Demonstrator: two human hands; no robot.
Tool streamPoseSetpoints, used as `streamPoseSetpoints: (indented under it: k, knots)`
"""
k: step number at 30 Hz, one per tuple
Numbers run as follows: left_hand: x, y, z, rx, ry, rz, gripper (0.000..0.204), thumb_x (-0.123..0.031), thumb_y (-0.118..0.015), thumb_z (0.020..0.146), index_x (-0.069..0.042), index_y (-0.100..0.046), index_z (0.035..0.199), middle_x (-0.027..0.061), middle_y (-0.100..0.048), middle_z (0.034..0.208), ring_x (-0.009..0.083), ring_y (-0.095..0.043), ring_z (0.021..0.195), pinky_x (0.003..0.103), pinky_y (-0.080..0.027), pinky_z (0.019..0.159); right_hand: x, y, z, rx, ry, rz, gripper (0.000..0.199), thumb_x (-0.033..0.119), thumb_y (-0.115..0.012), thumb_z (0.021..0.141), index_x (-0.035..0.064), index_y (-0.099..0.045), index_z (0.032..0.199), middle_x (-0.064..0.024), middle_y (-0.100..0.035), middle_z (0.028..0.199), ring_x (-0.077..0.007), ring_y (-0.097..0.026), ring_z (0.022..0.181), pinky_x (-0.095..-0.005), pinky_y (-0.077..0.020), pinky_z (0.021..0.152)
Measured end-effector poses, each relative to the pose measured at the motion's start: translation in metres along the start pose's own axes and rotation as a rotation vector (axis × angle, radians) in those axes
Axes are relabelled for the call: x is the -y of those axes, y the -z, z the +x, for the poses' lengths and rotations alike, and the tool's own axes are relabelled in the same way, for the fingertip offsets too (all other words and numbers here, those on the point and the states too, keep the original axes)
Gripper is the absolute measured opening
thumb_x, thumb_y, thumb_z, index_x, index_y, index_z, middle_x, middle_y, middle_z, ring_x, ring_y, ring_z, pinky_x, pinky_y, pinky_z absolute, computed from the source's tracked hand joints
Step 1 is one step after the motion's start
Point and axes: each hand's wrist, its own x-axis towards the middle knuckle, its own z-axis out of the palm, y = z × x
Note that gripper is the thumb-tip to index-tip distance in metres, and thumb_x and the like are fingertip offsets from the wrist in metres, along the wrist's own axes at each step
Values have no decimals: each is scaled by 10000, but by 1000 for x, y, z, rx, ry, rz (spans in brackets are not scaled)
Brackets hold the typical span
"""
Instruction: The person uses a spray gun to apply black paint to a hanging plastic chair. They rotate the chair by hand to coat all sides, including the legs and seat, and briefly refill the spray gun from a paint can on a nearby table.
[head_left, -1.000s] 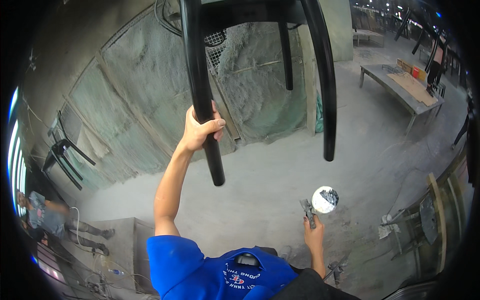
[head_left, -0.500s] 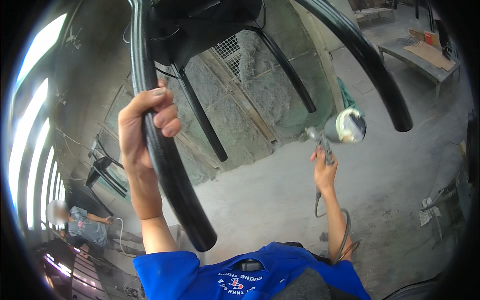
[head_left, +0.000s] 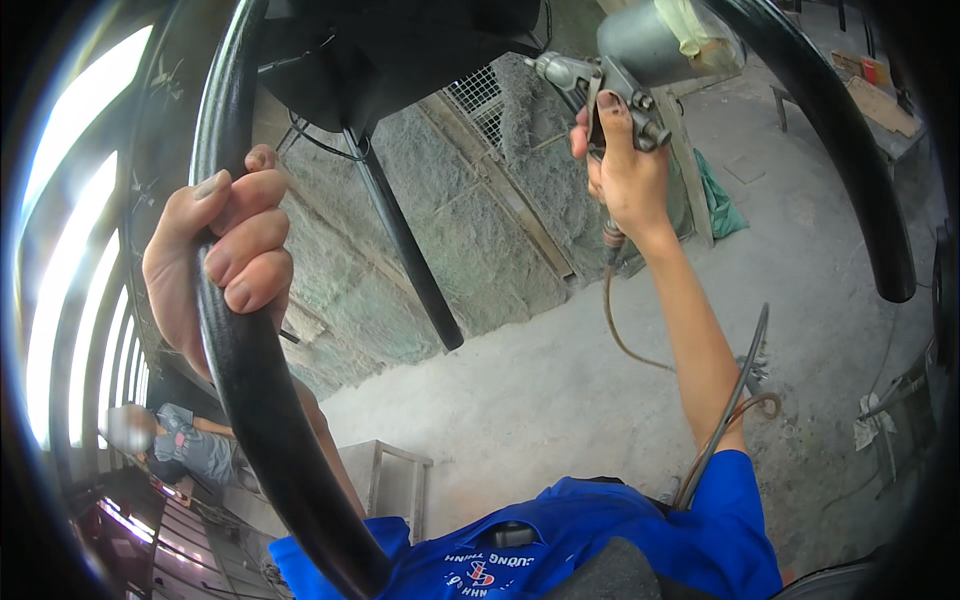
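Note:
A black chair frame [head_left: 390, 65] hangs in front of me, its curved legs reaching down toward me on both sides. My left hand [head_left: 230, 240] is wrapped round the near left leg [head_left: 265, 420]. In my right hand [head_left: 630, 170] is a metal spray gun [head_left: 590, 85], gripped by its handle, with a finger at the trigger. The gun's grey cup [head_left: 660, 45], with pale tape round it, sits beside the near right leg [head_left: 840, 130]. Its nozzle points left toward the frame's underside. A hose [head_left: 620, 320] runs down from the handle past my right forearm.
Dusty filter panels [head_left: 480, 240] stand behind the frame. At the far left a person in a grey shirt [head_left: 195, 445] stands near bright windows. A metal stand [head_left: 400, 455] is by my left arm. At the far right is a table with cardboard [head_left: 885, 105]; a green cloth [head_left: 718, 195] lies near the panels.
My right hand has raised the spray gun up and left, close to the chair frame. The frame now looks larger and nearer, and my left hand with its leg has shifted left.

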Motion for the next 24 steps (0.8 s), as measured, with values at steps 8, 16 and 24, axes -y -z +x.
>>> streamPoseSetpoints:
  k: [8, 16, 24]
  knots:
    - [-4, -2, -6, 23, 5, 27, 249, -85, -457, 1043, 43, -369, 1239, 69, -444, 851, 142, -492, 608, 362, -470, 513, -7, 2, 15, -64, 39, -105, 416, 363, -606, 1058, 29, -659, 815, 15, -580, 597, -58, -492, 523, -266, -384, 501]
    - [-3, -4, 6, -4, -15, 7, 238, -92, -462, 1050, 41, -373, 1226, 58, -442, 831, 139, -491, 611, 346, -455, 511, -11, 13, 18, -87, -71, -85, 458, 427, -653, 1023, 44, -645, 771, 14, -575, 578, -59, -494, 471, -263, -373, 447]
    - [-4, -8, 1, 5, -10, -11, 230, -95, -459, 1050, 41, -386, 1221, 53, -443, 828, 128, -493, 606, 331, -445, 502, -4, -17, 15, 122, -108, 109, 484, 482, -653, 1011, 55, -624, 785, 27, -548, 555, -49, -477, 431, -242, -355, 406]
